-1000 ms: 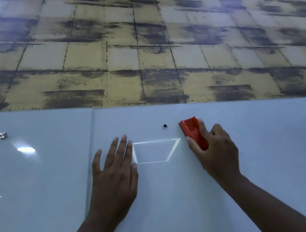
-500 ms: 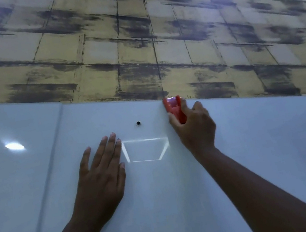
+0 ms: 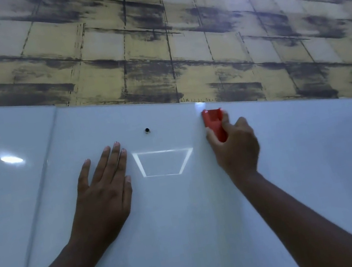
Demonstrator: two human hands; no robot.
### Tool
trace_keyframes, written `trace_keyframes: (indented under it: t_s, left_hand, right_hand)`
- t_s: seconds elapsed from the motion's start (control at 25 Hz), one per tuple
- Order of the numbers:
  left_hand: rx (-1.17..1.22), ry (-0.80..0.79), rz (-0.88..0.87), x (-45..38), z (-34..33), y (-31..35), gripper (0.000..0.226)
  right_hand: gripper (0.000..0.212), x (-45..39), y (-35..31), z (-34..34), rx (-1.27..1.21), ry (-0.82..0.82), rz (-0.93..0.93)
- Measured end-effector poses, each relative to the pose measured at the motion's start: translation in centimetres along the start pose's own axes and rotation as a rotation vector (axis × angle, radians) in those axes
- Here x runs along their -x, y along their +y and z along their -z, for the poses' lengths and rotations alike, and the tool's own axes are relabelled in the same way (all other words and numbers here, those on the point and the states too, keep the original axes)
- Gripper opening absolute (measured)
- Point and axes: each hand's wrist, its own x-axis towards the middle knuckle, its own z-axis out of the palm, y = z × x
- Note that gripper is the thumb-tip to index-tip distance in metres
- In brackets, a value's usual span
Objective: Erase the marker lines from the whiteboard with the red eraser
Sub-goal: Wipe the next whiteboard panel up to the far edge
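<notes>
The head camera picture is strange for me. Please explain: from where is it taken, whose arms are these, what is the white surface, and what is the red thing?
There is no machine here. A person wears a camera on the head, so you see that person's own two arms reaching forward.

The large white glossy surface is a whiteboard, made of panels with a seam on the left. Above it is a wall with a yellow and dark tile pattern. The small dark dot is a mounting hole or screw. The bright square outline and the oval spot look like reflected lights, not drawings.

The left hand lies flat on the board with straight fingers. The right hand grips the red eraser near the board's top edge. I see no clear marker lines in this picture.
</notes>
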Motion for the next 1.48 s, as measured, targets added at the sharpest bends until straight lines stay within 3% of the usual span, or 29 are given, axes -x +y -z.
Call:
trace_keyframes:
  t_s: [0.2,0.44,0.76,0.96,1.16,1.28,1.4,1.48]
  left_hand:
    - [0.05,-0.024,0.062,0.0,0.2,0.6,0.061]
    - [0.096,-0.082,0.069,1.4,1.3,1.3,0.064]
    - [0.1,-0.092,0.05,5.0,2.6,2.0,0.065]
    - [0.076,-0.12,0.105,6.2,2.9,3.8,0.068]
    - [0.047,-0.123,0.23,7.7,2.9,7.3,0.069]
    - [0.05,-0.127,0.278,8.6,3.1,8.6,0.068]
    - [0.019,-0.11,0.326,9.5,3.1,10.5,0.066]
    - [-0.001,-0.095,0.35,9.7,2.9,11.7,0.065]
  right_hand:
    - [0.069,7.7,-5.0,1.2,-0.047,-0.111,0.246]
    - [0.066,10.8,-3.3,3.1,0.002,-0.13,0.289]
    - [0.064,7.9,7.7,5.0,0.064,0.022,-0.259]
    - [0.061,9.8,6.0,4.1,0.041,0.062,-0.399]
    - [0.063,19.2,-0.2,5.8,-0.076,-0.104,0.167]
    - [0.06,20.8,1.5,7.1,-0.109,-0.162,0.439]
    - [0.058,18.1,5.4,7.4,-0.102,-0.145,0.566]
    - [0.059,14.5,8.1,7.0,-0.065,-0.121,0.537]
